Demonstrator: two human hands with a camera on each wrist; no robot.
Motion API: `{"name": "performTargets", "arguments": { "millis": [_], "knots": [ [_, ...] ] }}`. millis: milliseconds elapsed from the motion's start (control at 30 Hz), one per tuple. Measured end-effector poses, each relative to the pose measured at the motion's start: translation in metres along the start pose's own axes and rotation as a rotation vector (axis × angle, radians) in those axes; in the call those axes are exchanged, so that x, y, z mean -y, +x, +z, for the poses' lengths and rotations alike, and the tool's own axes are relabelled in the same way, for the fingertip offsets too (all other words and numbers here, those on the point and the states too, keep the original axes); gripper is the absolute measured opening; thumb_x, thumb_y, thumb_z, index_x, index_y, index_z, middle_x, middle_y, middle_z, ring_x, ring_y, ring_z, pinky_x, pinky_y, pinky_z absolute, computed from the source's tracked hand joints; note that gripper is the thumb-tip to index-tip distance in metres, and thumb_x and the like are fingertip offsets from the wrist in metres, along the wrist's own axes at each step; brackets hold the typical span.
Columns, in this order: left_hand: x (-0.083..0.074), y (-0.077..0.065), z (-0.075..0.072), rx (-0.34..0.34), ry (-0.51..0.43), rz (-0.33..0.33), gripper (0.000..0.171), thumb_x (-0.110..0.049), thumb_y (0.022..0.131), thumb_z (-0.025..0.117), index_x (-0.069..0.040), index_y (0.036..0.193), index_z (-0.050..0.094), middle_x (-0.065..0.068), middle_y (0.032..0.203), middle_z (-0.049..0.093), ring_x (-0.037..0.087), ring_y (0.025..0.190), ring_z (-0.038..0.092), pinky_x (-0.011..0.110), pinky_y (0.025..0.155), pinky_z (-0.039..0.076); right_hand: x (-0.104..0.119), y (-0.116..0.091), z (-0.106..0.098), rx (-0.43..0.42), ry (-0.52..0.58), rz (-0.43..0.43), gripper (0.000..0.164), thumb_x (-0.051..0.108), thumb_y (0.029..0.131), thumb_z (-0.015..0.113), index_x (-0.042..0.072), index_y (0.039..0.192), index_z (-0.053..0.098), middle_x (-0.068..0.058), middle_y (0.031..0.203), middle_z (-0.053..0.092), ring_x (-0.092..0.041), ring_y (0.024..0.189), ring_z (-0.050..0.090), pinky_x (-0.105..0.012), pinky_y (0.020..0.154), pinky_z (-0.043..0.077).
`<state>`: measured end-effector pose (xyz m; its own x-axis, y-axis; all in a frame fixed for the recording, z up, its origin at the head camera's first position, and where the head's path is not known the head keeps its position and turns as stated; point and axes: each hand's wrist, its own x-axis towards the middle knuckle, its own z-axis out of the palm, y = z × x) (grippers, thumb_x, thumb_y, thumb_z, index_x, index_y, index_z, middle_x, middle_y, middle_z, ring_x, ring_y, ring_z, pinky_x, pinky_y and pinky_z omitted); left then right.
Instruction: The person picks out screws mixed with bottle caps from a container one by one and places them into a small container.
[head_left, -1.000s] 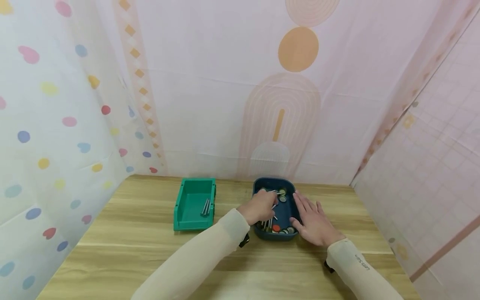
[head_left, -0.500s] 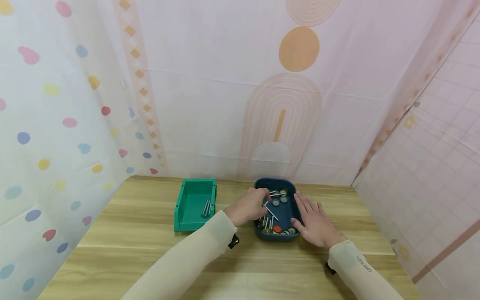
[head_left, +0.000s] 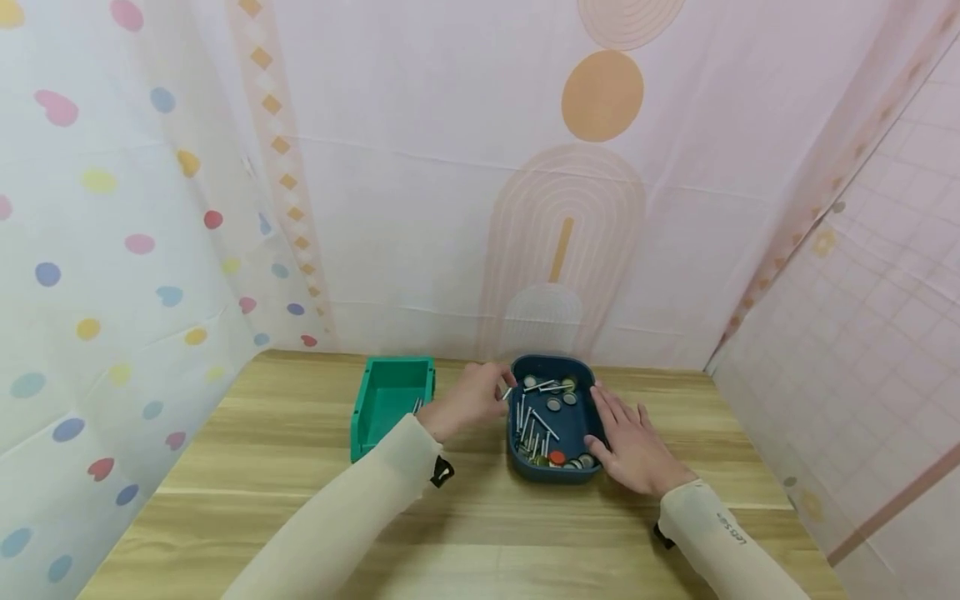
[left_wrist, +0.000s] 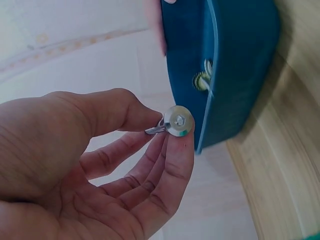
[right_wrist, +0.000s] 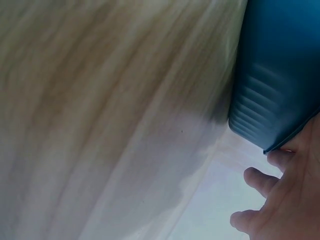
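Observation:
Between thumb and fingertips my left hand (head_left: 468, 400) pinches a silver hex-socket bolt (left_wrist: 179, 121), its round head facing the left wrist camera. That hand is just left of the dark blue box (head_left: 557, 476), between it and the green bin (head_left: 386, 408). Several long silver bolts (head_left: 543, 423) lie in the blue box, mixed with round metal caps (head_left: 553, 404) and a red-orange disc (head_left: 557, 457). My right hand (head_left: 633, 446) rests on the box's right rim with its fingers extended. A few bolts (head_left: 417, 405) lie in the green bin, partly hidden behind my left wrist.
Both containers stand on a wood-grain table (head_left: 555, 533), near its back edge. A patterned cloth (head_left: 420, 208) hangs behind the table, with more cloth at both sides.
My left hand has come up out of the blue box and moved left with a bolt, uncovering more of the box's contents. My right hand has stayed on the rim.

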<state>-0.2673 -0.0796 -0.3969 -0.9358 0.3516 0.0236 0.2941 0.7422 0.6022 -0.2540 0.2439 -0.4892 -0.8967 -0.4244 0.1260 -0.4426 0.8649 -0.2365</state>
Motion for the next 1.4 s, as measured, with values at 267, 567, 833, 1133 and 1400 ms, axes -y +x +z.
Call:
{"name": "performTargets", "arguments": {
  "millis": [267, 567, 833, 1133, 1400],
  "knots": [
    [0.025, -0.012, -0.017, -0.014, -0.046, -0.020, 0.032, 0.000, 0.104, 0.078, -0.004, 0.135, 0.074, 0.010, 0.100, 0.077, 0.017, 0.073, 0.070, 0.032, 0.069, 0.061, 0.002, 0.000, 0.002, 0.002, 0.000, -0.005, 0.085, 0.041, 0.121, 0.060, 0.003, 0.186, 0.020, -0.020, 0.195, 0.022, -0.050, 0.178, 0.031, -0.087, 0.136, 0.021],
    [0.041, -0.020, -0.034, -0.010, -0.055, -0.065, 0.035, -0.002, 0.108, 0.074, -0.004, 0.142, 0.072, 0.009, 0.093, 0.075, 0.018, 0.070, 0.066, 0.029, 0.068, 0.057, -0.001, -0.005, 0.002, 0.000, 0.015, 0.022, 0.085, 0.043, 0.121, 0.058, 0.004, 0.186, 0.018, -0.019, 0.196, 0.020, -0.049, 0.178, 0.029, -0.086, 0.138, 0.020],
    [0.058, -0.028, -0.053, -0.040, -0.016, -0.075, 0.035, -0.002, 0.105, 0.073, -0.003, 0.140, 0.072, 0.008, 0.092, 0.073, 0.017, 0.070, 0.058, 0.030, 0.070, 0.049, -0.002, -0.005, 0.005, -0.005, 0.020, 0.021, 0.086, 0.044, 0.121, 0.058, 0.004, 0.187, 0.017, -0.019, 0.196, 0.019, -0.049, 0.179, 0.029, -0.085, 0.138, 0.019],
    [0.081, -0.038, -0.069, -0.060, -0.030, -0.106, 0.036, -0.003, 0.105, 0.071, 0.001, 0.141, 0.071, 0.008, 0.088, 0.073, 0.017, 0.068, 0.058, 0.030, 0.066, 0.048, 0.002, -0.006, 0.011, -0.003, 0.029, 0.019, 0.087, 0.045, 0.121, 0.058, 0.005, 0.187, 0.016, -0.019, 0.196, 0.018, -0.049, 0.179, 0.029, -0.085, 0.138, 0.019],
    [0.096, -0.041, -0.079, -0.084, -0.023, -0.133, 0.037, -0.002, 0.104, 0.073, 0.006, 0.140, 0.069, 0.012, 0.094, 0.075, 0.020, 0.075, 0.063, 0.031, 0.068, 0.052, 0.006, -0.004, 0.006, -0.015, 0.020, 0.010, 0.087, 0.043, 0.121, 0.059, 0.005, 0.187, 0.017, -0.018, 0.196, 0.018, -0.049, 0.179, 0.029, -0.085, 0.138, 0.019]
  ]
}}
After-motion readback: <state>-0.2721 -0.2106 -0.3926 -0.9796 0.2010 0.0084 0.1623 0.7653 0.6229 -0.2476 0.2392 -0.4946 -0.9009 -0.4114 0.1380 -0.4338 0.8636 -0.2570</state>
